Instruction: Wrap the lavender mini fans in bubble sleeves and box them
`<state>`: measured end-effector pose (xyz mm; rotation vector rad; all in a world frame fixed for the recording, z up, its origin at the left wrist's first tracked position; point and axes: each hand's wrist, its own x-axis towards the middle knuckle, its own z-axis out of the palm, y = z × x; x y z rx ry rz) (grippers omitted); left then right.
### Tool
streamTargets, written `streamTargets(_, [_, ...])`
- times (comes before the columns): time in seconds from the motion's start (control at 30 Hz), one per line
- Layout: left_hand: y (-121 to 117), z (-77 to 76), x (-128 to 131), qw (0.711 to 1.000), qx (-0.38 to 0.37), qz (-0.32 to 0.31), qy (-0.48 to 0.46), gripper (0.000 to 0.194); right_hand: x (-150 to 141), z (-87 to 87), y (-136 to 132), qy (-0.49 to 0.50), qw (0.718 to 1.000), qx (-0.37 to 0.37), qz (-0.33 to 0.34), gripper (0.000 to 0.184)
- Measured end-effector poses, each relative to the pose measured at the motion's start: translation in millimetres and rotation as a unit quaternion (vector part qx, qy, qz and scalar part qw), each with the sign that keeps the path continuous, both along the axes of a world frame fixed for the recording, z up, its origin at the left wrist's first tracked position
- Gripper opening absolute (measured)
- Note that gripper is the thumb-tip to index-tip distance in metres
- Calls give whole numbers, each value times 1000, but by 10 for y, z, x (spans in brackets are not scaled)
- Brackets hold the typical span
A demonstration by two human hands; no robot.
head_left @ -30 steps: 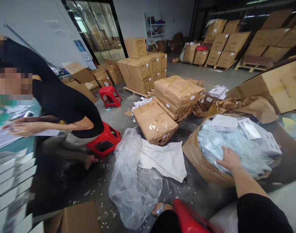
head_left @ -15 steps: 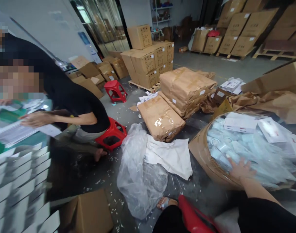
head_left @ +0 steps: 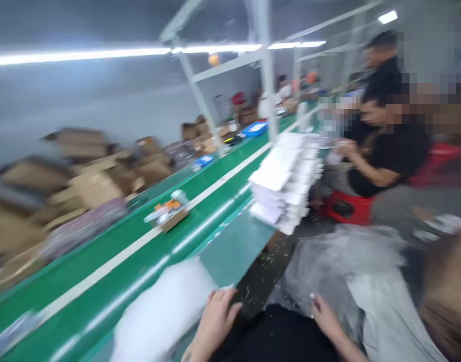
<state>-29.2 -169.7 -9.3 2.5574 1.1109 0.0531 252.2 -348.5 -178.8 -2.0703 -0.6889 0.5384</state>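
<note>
My left hand [head_left: 217,317] rests by the near edge of the green work surface [head_left: 238,246], beside a bulging white bag [head_left: 162,306]. Its thumb stands apart from the fingers, and a small white spot shows at the fingertips, too blurred to name. Lower right, over my dark-clothed lap, my right hand [head_left: 325,314] has its fingers drawn together around a tiny white bit that I cannot make out. Crumpled clear plastic sheeting [head_left: 328,266] lies just behind that hand.
A green conveyor belt [head_left: 117,236] runs diagonally, carrying a small open carton [head_left: 173,218]. Stacked white boxes [head_left: 283,176] stand at the surface's far end. Co-workers sit on the right, one on a red stool [head_left: 347,207]. Cardboard boxes [head_left: 96,191] pile up left.
The view has swung left from the floor and cartons to the conveyor. My right hand has left the round carton of pale blue plastic packets. My left hand has come into view.
</note>
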Motion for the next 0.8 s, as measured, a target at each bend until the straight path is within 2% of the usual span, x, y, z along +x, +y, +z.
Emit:
streamTargets(0.1, [-69,18,-758,987,-75,113,-90,10,-627,155,993,16,980,-6,200,34])
streamTargets(0.2, [-146,-4,-1315,972,-127,167,-109,6,-1419,296,1722,30,921,-17,387,42])
streamTargets(0.3, [-251,-111,-1647,963,-147,182,-131,13,-2130,417,2213,-19,860,-13,511,59])
streamTargets(0.4, [-342,-251,-1776,946,-161,225,-169,21,-2598,451,2567,-128,794,-44,593,96])
streamTargets(0.5, [-418,-359,-1806,914,-174,313,-191,20,-2837,391,2818,-172,737,-120,642,117])
streamTargets(0.57, [-473,-418,-1813,889,-175,374,-199,20,-2920,336,2936,-176,720,-138,656,117])
streamTargets(0.7, [-571,-599,-1857,824,-152,498,-224,18,-2979,293,3119,-185,698,-114,682,113])
streamTargets(0.73, [-581,-664,-1888,795,-126,543,-239,13,-2970,295,3160,-188,690,-107,691,112])
streamTargets(0.77, [-584,-732,-1930,753,-97,597,-258,9,-2951,295,3198,-190,681,-102,700,112])
streamTargets(0.8, [-576,-801,-1979,691,-80,661,-281,15,-2921,290,3234,-192,673,-99,708,113])
